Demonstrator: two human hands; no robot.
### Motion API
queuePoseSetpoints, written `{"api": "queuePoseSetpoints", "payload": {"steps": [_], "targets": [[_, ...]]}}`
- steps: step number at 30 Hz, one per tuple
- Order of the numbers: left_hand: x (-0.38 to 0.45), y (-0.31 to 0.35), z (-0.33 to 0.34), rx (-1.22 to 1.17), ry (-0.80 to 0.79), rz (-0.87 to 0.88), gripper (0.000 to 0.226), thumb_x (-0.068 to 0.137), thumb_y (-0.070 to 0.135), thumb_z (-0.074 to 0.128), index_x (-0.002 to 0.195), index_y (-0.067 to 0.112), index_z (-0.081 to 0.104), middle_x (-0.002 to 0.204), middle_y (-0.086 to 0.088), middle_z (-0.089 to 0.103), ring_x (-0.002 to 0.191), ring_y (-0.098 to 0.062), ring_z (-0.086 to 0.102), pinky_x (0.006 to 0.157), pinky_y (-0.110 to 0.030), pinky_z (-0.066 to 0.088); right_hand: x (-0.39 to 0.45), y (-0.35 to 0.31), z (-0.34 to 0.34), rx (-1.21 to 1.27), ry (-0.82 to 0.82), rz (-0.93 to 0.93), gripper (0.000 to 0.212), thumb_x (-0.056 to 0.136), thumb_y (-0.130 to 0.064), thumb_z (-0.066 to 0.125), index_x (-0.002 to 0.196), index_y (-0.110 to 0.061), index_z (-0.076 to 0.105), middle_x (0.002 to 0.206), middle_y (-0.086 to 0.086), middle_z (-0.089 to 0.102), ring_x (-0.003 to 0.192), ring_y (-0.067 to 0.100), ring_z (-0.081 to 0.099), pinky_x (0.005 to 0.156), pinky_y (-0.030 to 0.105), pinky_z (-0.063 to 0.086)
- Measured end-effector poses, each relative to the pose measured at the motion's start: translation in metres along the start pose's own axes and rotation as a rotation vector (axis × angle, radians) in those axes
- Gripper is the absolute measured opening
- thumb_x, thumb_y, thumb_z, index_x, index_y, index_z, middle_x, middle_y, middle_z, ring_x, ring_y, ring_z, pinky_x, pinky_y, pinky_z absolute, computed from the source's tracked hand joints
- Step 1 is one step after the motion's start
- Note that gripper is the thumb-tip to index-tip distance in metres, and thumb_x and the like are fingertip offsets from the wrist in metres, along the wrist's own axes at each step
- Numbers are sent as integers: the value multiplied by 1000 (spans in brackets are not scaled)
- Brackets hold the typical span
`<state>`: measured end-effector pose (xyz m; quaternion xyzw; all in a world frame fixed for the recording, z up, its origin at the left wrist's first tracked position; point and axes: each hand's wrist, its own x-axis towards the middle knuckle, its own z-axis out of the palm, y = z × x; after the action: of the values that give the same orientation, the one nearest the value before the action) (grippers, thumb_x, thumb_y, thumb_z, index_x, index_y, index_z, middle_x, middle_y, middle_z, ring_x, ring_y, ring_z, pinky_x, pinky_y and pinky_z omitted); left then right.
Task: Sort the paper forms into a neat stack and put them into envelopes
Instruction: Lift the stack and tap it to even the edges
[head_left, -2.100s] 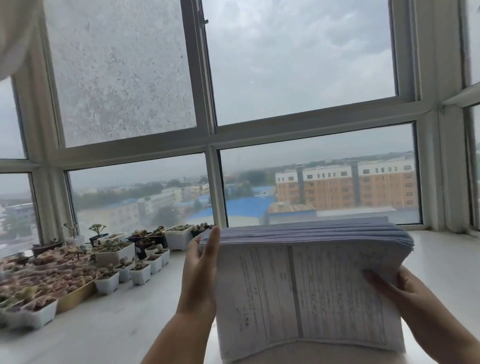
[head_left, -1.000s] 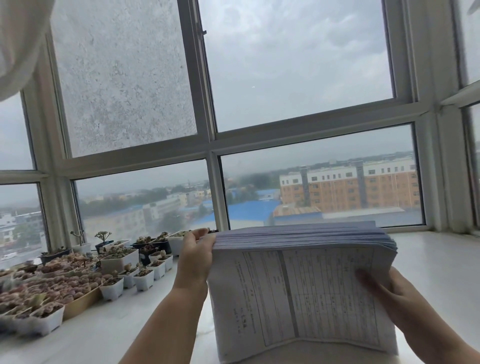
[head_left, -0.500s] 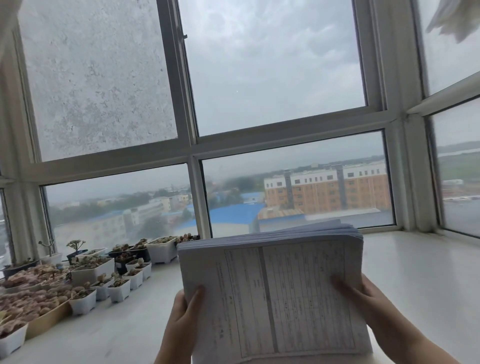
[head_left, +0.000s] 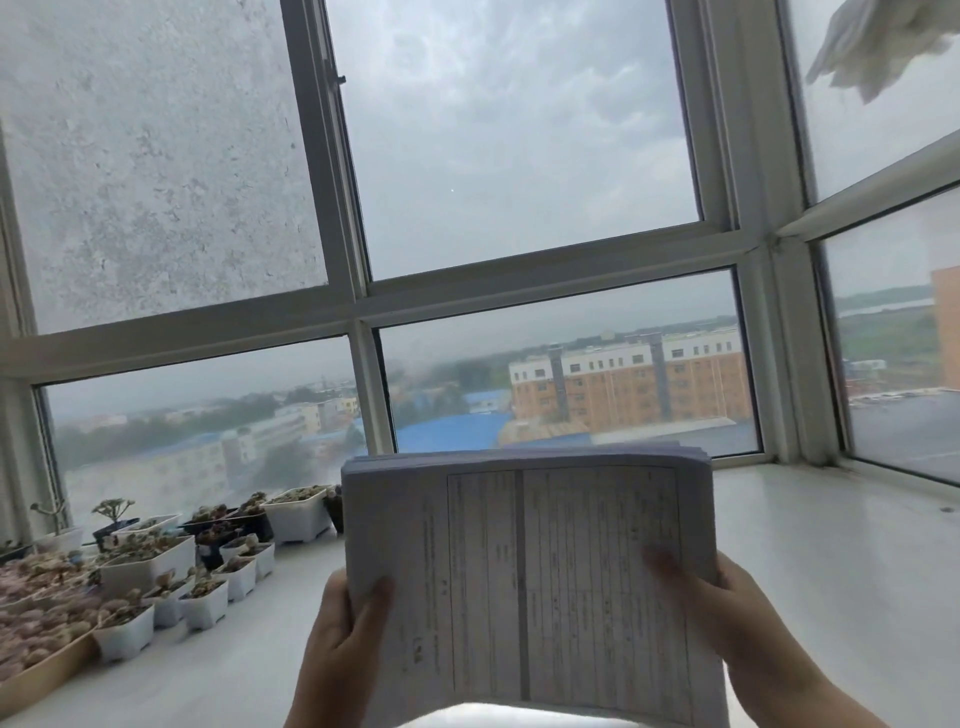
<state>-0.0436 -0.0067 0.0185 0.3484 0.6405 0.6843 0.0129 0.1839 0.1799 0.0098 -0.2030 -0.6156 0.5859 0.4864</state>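
A thick stack of printed paper forms stands upright in front of me, its top edges fairly even and its printed table facing me. My left hand grips the stack's lower left side, thumb on the front sheet. My right hand grips the lower right side, thumb across the front sheet. The stack's bottom edge bows upward between my hands. No envelopes are in view.
A white windowsill ledge runs below a large window. Several small white pots of succulents crowd the ledge on the left. A white cloth hangs at the top right.
My left hand has slid from the stack's upper left corner down to its lower left side. The stack's top edges look more even. The view has shifted to the right.
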Motion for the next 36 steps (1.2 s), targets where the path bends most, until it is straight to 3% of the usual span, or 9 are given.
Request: {"api": "queuePoseSetpoints", "payload": {"steps": [4,9,11,14,19,22,26,31,36], "targets": [[-6,-6,0,-124,62,-32,32,69,36,62,98,27,54,100,3,64,91,-14,59,76,-35,45,0,10,4,-114,-5,-78,86,44,-78,75,104,-17,68,96,4,74,93,23,70,85,51,54],[2,-14,-9,-125,-29,-17,64,58,55,69,108,14,62,100,-13,69,95,-33,65,85,-54,50,8,17,1,-168,3,-97,54,55,-57,73,92,-18,71,85,-1,75,89,22,70,86,51,53],[0,-19,-9,-103,-49,-88,69,49,62,65,100,15,65,97,-10,71,92,-29,66,88,-52,50,7,15,0,-176,8,-95,64,46,-65,76,88,-17,72,82,1,75,88,25,70,84,48,54],[-3,-26,-6,-106,-22,-178,52,58,54,61,100,23,58,101,-5,68,92,-18,63,87,-43,49,8,16,0,-114,-10,-61,95,26,-81,78,92,-13,72,87,9,75,89,31,70,86,53,53],[-8,-19,-5,-47,13,-105,17,82,41,56,95,30,55,93,1,67,85,-15,63,71,-33,47,7,11,1,-77,-11,-61,102,19,-80,80,94,-12,70,88,14,73,92,40,67,87,59,51],[-9,-15,-6,-23,8,-42,2,96,27,52,96,29,53,92,-1,66,85,-19,63,68,-32,46,4,2,4,-66,-2,-99,92,29,-74,83,96,-13,69,88,13,73,87,37,68,83,59,53],[-9,-8,-8,-53,-12,17,10,98,14,49,97,23,52,91,-4,62,83,-20,60,64,-30,43,0,-10,4,-59,-16,-128,42,70,-41,75,103,-16,66,90,11,73,87,36,68,80,60,54],[-11,-19,-5,-122,-45,-93,39,71,38,56,100,13,51,99,-14,60,96,-30,60,80,-48,49,-6,3,-1,-83,-77,-52,96,31,-75,81,107,-18,65,98,6,74,90,24,71,75,42,55],[-6,-26,-6,-123,-62,-90,48,68,43,58,102,11,46,101,-18,58,97,-34,59,85,-58,49,-1,6,-5,-34,-111,-40,95,34,-69,84,109,-15,64,100,7,73,90,24,71,73,38,55]]}}
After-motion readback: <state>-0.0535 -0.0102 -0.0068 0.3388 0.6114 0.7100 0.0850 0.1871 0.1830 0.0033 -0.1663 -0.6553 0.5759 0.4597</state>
